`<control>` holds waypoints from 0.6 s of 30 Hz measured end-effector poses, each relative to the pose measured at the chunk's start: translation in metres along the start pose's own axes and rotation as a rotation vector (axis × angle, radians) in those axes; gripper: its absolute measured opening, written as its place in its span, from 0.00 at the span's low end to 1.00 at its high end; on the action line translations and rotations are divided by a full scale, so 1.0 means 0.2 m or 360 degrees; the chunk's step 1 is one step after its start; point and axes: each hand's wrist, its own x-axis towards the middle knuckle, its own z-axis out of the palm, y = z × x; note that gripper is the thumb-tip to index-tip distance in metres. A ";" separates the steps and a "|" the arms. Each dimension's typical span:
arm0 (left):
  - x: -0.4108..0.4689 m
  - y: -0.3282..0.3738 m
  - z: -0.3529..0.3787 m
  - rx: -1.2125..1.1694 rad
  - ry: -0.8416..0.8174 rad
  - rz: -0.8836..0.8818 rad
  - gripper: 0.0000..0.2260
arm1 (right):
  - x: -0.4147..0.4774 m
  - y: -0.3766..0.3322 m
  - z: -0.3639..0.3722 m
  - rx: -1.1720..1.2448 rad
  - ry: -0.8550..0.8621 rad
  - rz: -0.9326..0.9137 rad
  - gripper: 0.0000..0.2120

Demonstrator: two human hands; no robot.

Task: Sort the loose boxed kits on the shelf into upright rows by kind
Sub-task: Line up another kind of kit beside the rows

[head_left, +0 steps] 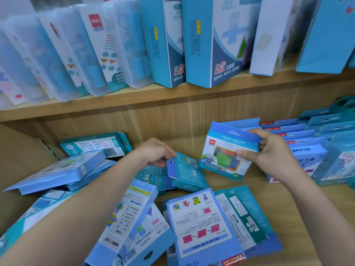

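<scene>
My right hand (269, 150) grips a small blue boxed kit (226, 150) with a green and orange picture, held upright above the lower shelf, just left of an upright row of similar blue kits (299, 143). My left hand (155, 152) pinches the hanging tab of a teal kit (186, 171) that leans tilted at the middle of the shelf. Several loose kits lie flat or askew below: a blue one with pink diagrams (201, 225), a teal one (247, 214) beside it, and a heap at the left (57, 169).
The wooden lower shelf (307, 217) holds the pile, with bare board at the right front. An upper shelf board (172, 96) carries tall upright boxes (213, 41) and clear plastic cases (57, 54). A wooden back panel (172, 123) stands behind the hands.
</scene>
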 end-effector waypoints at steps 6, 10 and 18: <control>-0.17 0.06 -0.11 -0.0208 0.0155 0.0178 0.08 | 0.04 -0.12 0.02 0.0257 -0.0065 -0.0106 0.18; -0.24 0.00 -0.19 0.0151 0.0003 0.0226 0.15 | 0.14 -0.21 0.16 -0.0047 -0.0081 -0.0263 0.18; -0.31 -0.05 -0.20 0.1085 0.0549 0.0602 0.03 | 0.26 -0.26 0.41 -0.0875 -0.0242 -0.0457 0.16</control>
